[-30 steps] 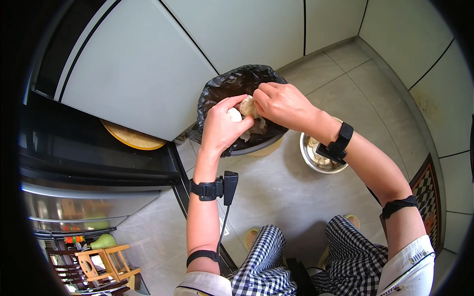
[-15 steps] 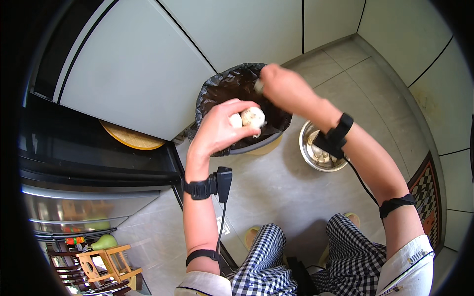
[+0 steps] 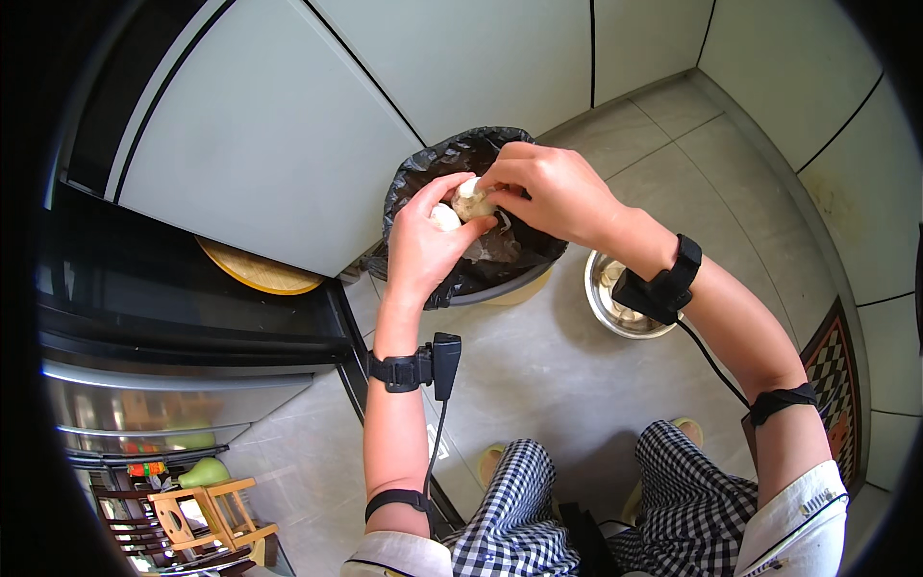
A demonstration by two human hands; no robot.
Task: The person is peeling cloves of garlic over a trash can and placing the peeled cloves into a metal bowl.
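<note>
My left hand [image 3: 423,245] is closed around two whitish garlic bulbs, held over the bin. One garlic bulb [image 3: 445,218] rests against the palm side; the other garlic bulb [image 3: 468,202] sits between the thumb and fingertips. From the right, my right hand [image 3: 558,192] pinches that second bulb, and its fingers cover part of it. Below both hands stands a round bin with a black liner bag [image 3: 409,173], its mouth open, with pale skins [image 3: 495,248] inside. A steel bowl [image 3: 601,313] of pale cloves is on the floor, partly hidden by my right wrist strap.
Pale cabinet fronts [image 3: 269,135] rise behind and left of the bin. A round wooden board [image 3: 260,269] lies on a dark shelf at left. Small wooden chairs [image 3: 212,514] are at lower left, and a patterned mat [image 3: 832,375] is at right.
My right hand has come down and left from the bin's far right edge to the bulb in my left hand. My left hand has shifted slightly up and left.
</note>
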